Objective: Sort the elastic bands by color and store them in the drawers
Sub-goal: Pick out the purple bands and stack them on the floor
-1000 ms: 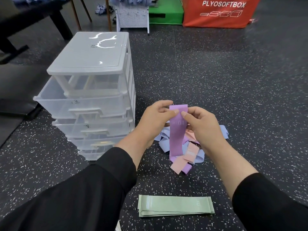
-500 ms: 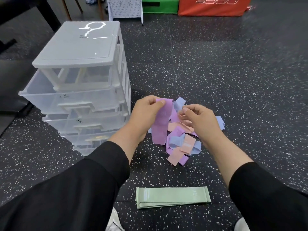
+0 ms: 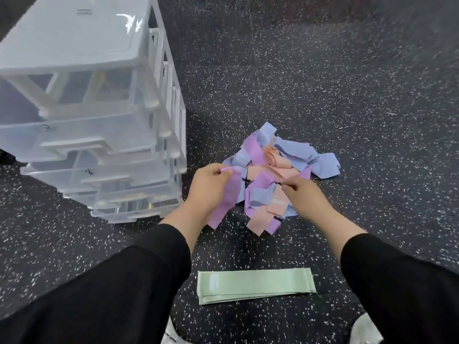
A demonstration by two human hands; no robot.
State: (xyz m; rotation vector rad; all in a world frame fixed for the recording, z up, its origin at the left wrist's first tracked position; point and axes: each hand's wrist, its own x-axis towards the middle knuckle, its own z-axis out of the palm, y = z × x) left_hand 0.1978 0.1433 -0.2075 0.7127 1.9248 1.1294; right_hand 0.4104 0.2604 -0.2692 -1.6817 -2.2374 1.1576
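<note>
We see a black floor [image 3: 347, 95] flecked with white specks. On the left stands a drawer unit [image 3: 94, 115] of white frame and clear, colourless drawers. The left hand [image 3: 211, 192] pinches a purple band [image 3: 227, 202]. Right of it lies a pile of bands [image 3: 275, 180] mixing purple, pale blue and peach-pink. Nearer us sits a pale green stack [image 3: 255, 284]. Both sleeves [image 3: 119, 294] are black.

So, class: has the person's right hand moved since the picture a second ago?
Yes. The right hand has let go of the purple band and dropped onto the mixed pile of bands on the floor; the left hand alone holds the band.
</note>
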